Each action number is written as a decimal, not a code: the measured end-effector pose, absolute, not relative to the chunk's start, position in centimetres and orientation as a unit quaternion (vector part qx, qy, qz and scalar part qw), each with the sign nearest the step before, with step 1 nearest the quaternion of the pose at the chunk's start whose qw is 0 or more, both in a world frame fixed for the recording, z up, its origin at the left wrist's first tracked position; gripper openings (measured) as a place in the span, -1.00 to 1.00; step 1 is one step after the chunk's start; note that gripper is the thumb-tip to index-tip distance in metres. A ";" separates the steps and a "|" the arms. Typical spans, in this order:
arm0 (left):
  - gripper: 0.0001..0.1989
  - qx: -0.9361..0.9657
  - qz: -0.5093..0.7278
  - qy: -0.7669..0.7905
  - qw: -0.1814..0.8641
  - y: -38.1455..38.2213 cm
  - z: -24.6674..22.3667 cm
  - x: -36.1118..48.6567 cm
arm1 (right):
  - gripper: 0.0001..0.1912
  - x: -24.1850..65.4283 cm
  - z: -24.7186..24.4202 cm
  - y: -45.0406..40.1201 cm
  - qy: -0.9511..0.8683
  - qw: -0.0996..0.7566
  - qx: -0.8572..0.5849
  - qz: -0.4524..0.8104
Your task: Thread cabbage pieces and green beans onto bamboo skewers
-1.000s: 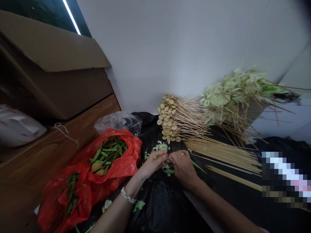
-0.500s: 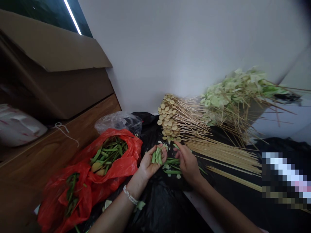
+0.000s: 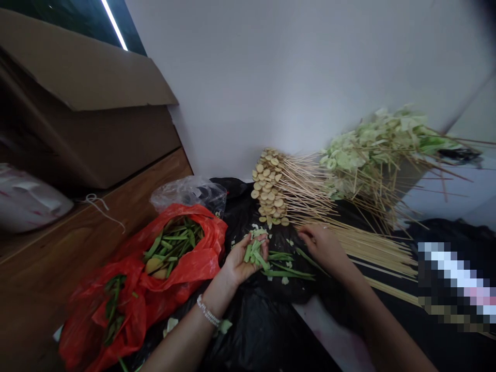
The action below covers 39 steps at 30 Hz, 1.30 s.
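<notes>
Head view, looking down on a black plastic sheet (image 3: 263,330) spread beside a wooden desk (image 3: 50,279). The left hand (image 3: 238,266) lies palm up and cupped, its fingers curled around a small bunch of cut green vegetable pieces (image 3: 252,253), just above the sheet at lower middle of the frame. A beaded bracelet (image 3: 207,311) circles that wrist. The right hand (image 3: 323,245) is palm down with loosely curled fingers and nothing visible in it; its fingertips are just beside the loose bamboo skewers (image 3: 372,245) right of centre. Longer green vegetable strips (image 3: 289,273) lie on the sheet between the two hands. At upper centre, a fan of skewers threaded with round tan slices (image 3: 269,188) leans against the white wall (image 3: 271,77), with skewers of pale green pieces (image 3: 368,150) to its right. A red plastic bag (image 3: 205,232) holding green strips (image 3: 172,245) sits at lower left, a clear plastic bag (image 3: 189,192) behind it, and a cardboard box (image 3: 85,129) fills the upper left.
</notes>
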<state>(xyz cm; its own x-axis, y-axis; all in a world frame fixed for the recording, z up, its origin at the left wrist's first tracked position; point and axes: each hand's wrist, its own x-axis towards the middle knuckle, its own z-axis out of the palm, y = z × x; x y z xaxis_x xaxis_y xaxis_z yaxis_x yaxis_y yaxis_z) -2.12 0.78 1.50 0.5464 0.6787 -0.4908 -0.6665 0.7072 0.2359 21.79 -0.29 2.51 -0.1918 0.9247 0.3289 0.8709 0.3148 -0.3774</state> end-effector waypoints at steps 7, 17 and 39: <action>-0.74 -0.015 0.399 0.269 0.876 0.9 2.4 -2.7 | -0.87 21.7 1.0 -0.8 -0.776 0.013 -0.629 0.037; -0.75 0.293 0.438 0.328 0.784 0.6 1.8 -2.5 | -0.75 19.9 2.1 -1.3 -0.801 0.231 -0.529 0.157; -0.84 0.689 0.421 0.421 0.413 0.0 1.2 -1.5 | -0.75 16.0 1.1 -2.7 -0.841 0.230 -0.488 0.029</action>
<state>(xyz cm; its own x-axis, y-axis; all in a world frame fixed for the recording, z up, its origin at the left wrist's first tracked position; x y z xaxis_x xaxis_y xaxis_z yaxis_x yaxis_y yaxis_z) -1.53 0.00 1.23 0.2902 0.9283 0.2325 0.2332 -0.3042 0.9236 16.04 -2.74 1.12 -0.4174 0.8349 0.3588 0.8083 0.5215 -0.2732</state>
